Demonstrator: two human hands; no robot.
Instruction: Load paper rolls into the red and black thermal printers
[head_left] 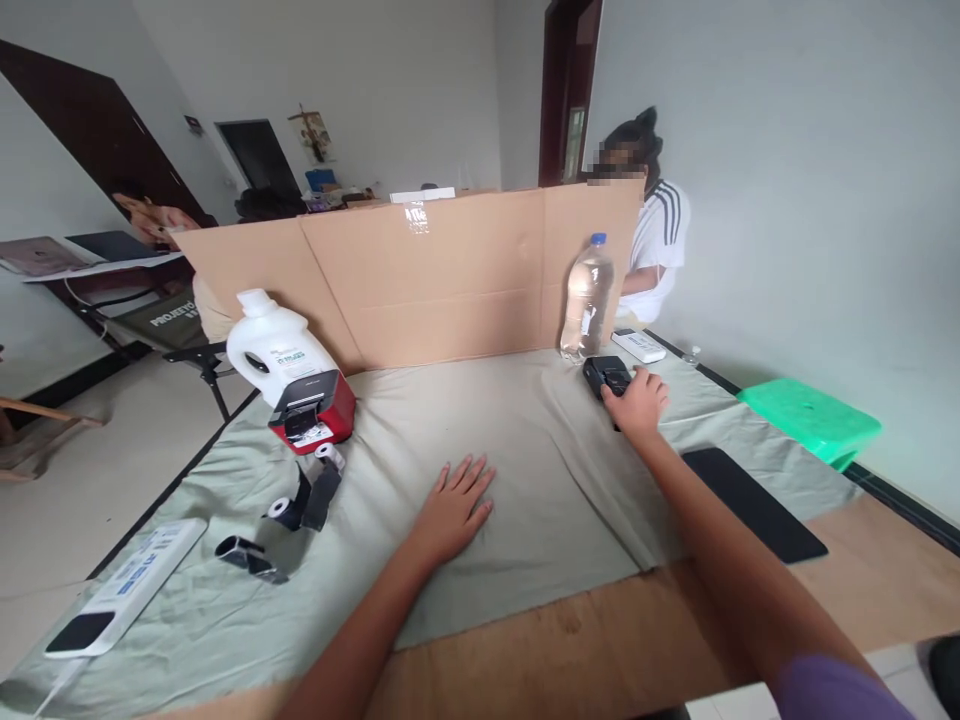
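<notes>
My left hand (452,515) lies flat on the pale green cloth (450,415), fingers spread and holding nothing. Farther off to the right, my right hand (637,402) is closed on a small black boxy device (598,372), thumb on its near side; its covered part is hidden. Just behind the device stands an upright clear bottle (587,305) with a blue cap. A white box-like item (638,346) lies to its right. A flat black slab (754,505) rests on the cloth beside my right forearm.
On the left are a white jug (281,340), a red and black printer (315,412), black paper rolls (306,495) and a white power strip (131,590). A cardboard panel (442,290) borders the back. One person (660,235) sits behind it; a green stool (810,415) stands right.
</notes>
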